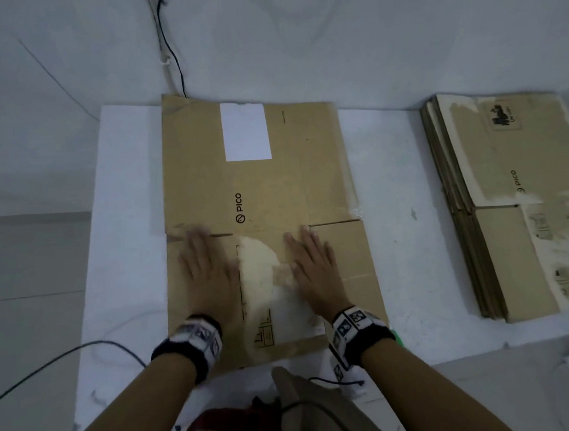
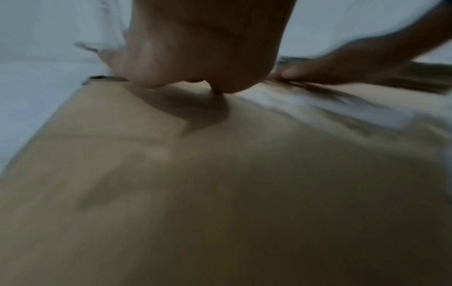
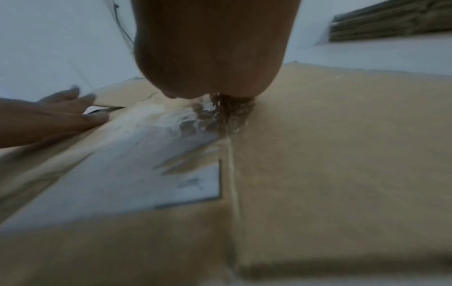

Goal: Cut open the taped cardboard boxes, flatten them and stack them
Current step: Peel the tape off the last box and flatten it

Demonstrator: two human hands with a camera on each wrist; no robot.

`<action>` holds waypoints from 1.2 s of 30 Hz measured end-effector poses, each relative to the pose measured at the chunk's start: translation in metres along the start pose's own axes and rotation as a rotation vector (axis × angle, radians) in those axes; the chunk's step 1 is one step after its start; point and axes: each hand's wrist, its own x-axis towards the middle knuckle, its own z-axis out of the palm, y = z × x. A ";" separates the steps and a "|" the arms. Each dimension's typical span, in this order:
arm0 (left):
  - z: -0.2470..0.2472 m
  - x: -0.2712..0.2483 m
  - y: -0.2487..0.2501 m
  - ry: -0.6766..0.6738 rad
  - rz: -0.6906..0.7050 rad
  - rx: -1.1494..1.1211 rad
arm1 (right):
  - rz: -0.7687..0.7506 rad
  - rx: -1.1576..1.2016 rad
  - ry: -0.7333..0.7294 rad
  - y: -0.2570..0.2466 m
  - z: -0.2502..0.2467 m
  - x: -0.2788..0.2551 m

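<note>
A white worktop (image 1: 399, 246) with a matte, scuffed surface is filling the middle of the head view, pale sheeting lying behind it and a thin black cable (image 1: 173, 63) running down from the upper centre. At frame centre a flattened cardboard box (image 1: 260, 190) is lying on it: brown corrugated board, rectangular, creased across the middle, carrying a white label (image 1: 244, 131), a printed "PICO" mark and a pale torn patch where the surface paper has peeled. The left hand (image 1: 208, 270) and right hand (image 1: 315, 264) are both pressing on its lower half, each grip open, fingers straight and spread, palms down; wrist views are blurred. At the right edge a stack of flattened boxes (image 1: 522, 201) is sitting, its layered edges showing, the top sheet scarred with torn patches.
</note>
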 end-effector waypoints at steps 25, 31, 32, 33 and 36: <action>0.009 0.014 0.010 -0.099 0.109 -0.061 | 0.002 -0.009 0.174 0.004 -0.008 0.040; 0.015 0.144 0.025 -0.085 0.130 -0.011 | -0.028 -0.037 0.166 0.009 -0.023 0.170; 0.015 0.157 0.024 -0.079 0.132 -0.001 | -0.024 -0.047 0.176 0.008 -0.024 0.184; 0.015 0.165 0.023 -0.065 0.137 0.007 | -0.019 -0.058 0.194 0.007 -0.024 0.193; 0.017 0.171 0.022 -0.030 0.150 0.038 | -0.028 -0.065 0.253 0.007 -0.022 0.198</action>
